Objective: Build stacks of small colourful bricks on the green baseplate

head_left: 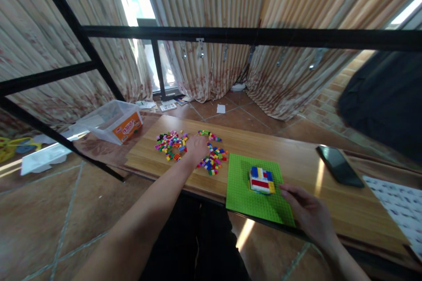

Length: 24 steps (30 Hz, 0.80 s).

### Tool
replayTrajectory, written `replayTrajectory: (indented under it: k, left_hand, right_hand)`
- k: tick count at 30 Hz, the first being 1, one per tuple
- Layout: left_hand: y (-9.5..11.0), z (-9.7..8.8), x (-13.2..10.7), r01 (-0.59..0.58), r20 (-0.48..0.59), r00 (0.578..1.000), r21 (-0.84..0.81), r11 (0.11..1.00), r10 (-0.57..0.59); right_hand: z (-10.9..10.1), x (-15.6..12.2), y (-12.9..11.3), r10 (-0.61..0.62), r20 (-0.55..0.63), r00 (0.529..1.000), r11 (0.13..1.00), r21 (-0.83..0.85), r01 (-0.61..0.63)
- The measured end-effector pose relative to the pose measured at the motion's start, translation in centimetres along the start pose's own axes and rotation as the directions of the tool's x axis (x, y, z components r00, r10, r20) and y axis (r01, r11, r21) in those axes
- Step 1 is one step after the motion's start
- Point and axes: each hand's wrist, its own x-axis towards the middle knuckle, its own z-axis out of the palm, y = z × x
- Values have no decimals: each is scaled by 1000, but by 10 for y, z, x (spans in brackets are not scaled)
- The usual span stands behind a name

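Observation:
My left hand (197,146) reaches down into a spread of loose, many-coloured toy bricks (216,158) on the wooden board. Its fingertips are hidden behind the back of the hand, so what they touch does not show. My right hand (305,205) is held at the right side of a green studded baseplate (239,189), with curled fingers and the thumb close to the index finger. Anything pinched there is too small to make out. Just left of those fingertips, a small block built of bricks (260,180) in blue, white, red and yellow sits on the baseplate.
A dark phone (339,166) lies on the board (280,145) at the right, near a printed sheet (395,206). A clear plastic box (114,120) with an orange label stands at the left end. A black metal bar (231,35) crosses in front of the curtains.

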Motion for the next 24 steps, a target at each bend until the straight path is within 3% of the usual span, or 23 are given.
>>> replayTrajectory:
  k: [3, 5, 6, 8, 10, 12, 14, 18, 22, 24]
  left_hand:
    - [-3, -14, -10, -22, -55, 998, -64, 998, 18]
    - [-2, -21, -22, -56, -65, 997, -329, 943, 37]
    - [0, -23, -29, -40, -21, 999, -510, 859, 34]
    - [8, -23, -46, 100, 127, 992, -837, 538, 14]
    - [22, -19, -66, 302, 316, 946, -940, 158, 74]
    - [38, -14, -88, 458, 436, 875, -886, -69, 209]
    - [53, -8, -110, 563, 485, 811, -800, -209, 329]
    - [76, 5, -143, 678, 485, 718, -651, -343, 499]
    - [88, 17, -160, 747, 497, 641, -579, -326, 586]
    - [92, 22, -163, 740, 507, 637, -613, -277, 580]
  right_hand:
    - [0, -3, -4, -6, -26, 1000, 1000, 7, 6]
    - [3, -6, -9, -20, -32, 999, 999, 31, 21]
    - [6, -7, -13, -35, -27, 999, 998, 46, 37]
    - [15, -10, -27, -81, -9, 997, 995, 59, 82]
    - [26, -13, -45, -148, 9, 989, 987, 69, 147]
    - [36, -15, -63, -220, 32, 975, 972, 87, 217]
    - [43, -18, -77, -279, 73, 958, 958, 89, 272]
    - [47, -32, -82, -293, 96, 951, 952, 123, 281]
    - [42, -50, -68, -238, 79, 968, 957, 186, 221]
    - [36, -53, -60, -213, 59, 975, 965, 172, 200]
